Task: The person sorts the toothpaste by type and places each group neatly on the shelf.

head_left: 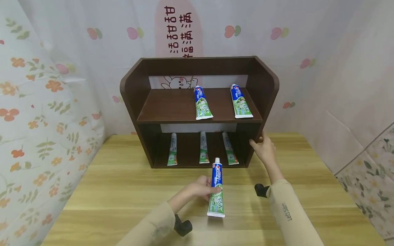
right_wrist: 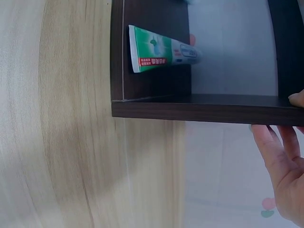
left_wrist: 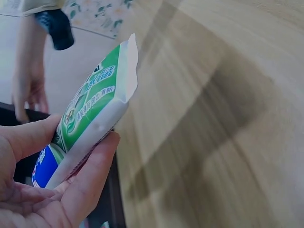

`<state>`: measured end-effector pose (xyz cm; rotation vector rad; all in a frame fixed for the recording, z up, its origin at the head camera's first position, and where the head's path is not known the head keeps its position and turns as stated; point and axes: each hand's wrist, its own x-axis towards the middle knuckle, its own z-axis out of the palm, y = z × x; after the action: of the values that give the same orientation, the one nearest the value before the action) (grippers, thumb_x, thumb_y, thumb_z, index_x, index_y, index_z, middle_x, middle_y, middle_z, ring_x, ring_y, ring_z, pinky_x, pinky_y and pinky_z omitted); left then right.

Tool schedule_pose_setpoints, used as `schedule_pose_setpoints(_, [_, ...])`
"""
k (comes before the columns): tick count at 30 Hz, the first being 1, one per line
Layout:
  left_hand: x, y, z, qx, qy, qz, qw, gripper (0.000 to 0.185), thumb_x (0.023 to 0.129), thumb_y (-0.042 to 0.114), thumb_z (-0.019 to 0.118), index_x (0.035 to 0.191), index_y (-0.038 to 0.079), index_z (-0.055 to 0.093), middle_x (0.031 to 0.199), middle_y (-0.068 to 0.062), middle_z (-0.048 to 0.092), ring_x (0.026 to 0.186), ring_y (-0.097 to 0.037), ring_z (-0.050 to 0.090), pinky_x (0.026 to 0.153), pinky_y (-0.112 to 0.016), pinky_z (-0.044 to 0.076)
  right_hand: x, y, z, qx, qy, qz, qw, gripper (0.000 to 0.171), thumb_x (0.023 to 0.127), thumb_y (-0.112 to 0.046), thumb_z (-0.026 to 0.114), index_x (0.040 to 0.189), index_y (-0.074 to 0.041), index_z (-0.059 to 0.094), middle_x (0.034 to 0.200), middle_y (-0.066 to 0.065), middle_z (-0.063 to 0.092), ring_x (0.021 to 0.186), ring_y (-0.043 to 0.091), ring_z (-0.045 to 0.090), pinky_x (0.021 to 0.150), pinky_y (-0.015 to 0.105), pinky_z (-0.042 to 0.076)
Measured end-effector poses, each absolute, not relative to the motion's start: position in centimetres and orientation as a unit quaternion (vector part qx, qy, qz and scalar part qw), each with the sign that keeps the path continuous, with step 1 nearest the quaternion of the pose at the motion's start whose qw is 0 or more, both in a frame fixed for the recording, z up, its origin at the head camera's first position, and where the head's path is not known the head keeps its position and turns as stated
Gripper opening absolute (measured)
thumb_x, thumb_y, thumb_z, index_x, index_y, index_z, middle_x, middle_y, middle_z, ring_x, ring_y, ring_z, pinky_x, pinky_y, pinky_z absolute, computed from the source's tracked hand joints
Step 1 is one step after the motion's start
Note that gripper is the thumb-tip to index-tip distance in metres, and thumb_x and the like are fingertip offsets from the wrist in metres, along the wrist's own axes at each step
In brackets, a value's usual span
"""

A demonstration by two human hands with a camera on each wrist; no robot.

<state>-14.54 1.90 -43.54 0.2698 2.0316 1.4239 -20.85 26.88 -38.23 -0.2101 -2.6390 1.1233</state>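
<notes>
My left hand (head_left: pixel 199 188) pinches a blue and green toothpaste tube (head_left: pixel 217 178) between thumb and fingers, above the table before the shelf. Its cap points toward the shelf and its flat crimped end toward me. In the left wrist view the thumb lies on the printed face of the tube (left_wrist: pixel 90 104), fingers beneath. My right hand (head_left: pixel 265 149) grips the right side panel of the dark brown two-tier shelf (head_left: pixel 172 106). In the right wrist view, the thumb is on the panel's inner side and the fingers (right_wrist: pixel 273 152) are outside it.
Two similar blue-green tubes, one mid-shelf (head_left: pixel 202 103) and one at right (head_left: pixel 241 101), lie on the upper tier. Below lie three slimmer grey-green tubes, at left (head_left: pixel 172 150), middle (head_left: pixel 204 147) and right (head_left: pixel 230 149). A patterned curtain (head_left: pixel 107 44) hangs behind the wooden table (head_left: pixel 123 191).
</notes>
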Motion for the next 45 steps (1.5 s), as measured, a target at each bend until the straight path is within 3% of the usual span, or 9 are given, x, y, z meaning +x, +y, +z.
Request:
schedule_pose_setpoints(7, [-14.4,-0.1,-41.9,0.108,0.795,0.518,0.298,0.03,0.084,0.017,0.066,0.097,-0.006,0.053,0.081,-0.012,0.062,0.067,-0.015,0.061,0.069,-0.04,0.056,-21.0,26.8,-38.3,-0.068,-0.909,0.39,0.131,0.039,0.089,-0.021,0.053,0.122,-0.004,0.042,0.117,0.031,0.054,0.112,0.05,0.045,0.099,0.061,0.021])
schedule_pose_setpoints(23, [-14.4,-3.7,-38.3,0.143,0.794,0.517,0.287,0.049,0.085,0.023,0.065,0.118,-0.009,0.047,0.094,-0.015,0.062,0.075,-0.016,0.063,0.067,-0.035,0.057,-21.0,27.0,-38.1,-0.07,-0.911,0.384,0.13,0.041,0.089,-0.022,0.054,0.123,-0.005,0.041,0.116,0.031,0.055,0.11,0.049,0.047,0.098,0.061,0.023])
schedule_pose_setpoints(45, [-13.9,-9.1,-31.8,0.16,0.81,0.508,0.247,0.049,0.085,0.027,0.064,0.114,-0.008,0.047,0.098,-0.017,0.063,0.078,-0.016,0.063,0.072,-0.037,0.057,-21.2,27.1,-38.2,-0.059,-0.913,0.382,0.133,0.041,0.089,-0.021,0.054,0.124,-0.005,0.04,0.114,0.03,0.056,0.108,0.048,0.049,0.097,0.06,0.024])
